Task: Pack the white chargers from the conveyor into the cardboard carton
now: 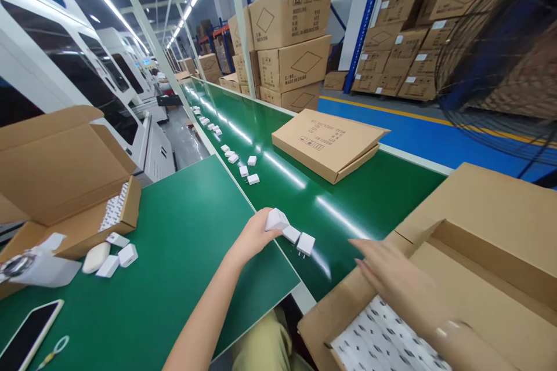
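My left hand is closed round a white charger above the near edge of the green belt. Just right of it, two more white chargers lie on the belt, one with its prongs showing. My right hand, somewhat blurred, is over the rim of an open cardboard box at the lower right; its fingers point left, and nothing shows in them. Inside that box are rows of white chargers, partly hidden by my right forearm.
Several chargers lie farther up the belt. A closed carton rests across it. On the left table are an open box, loose chargers, and a phone. A fan stands at right.
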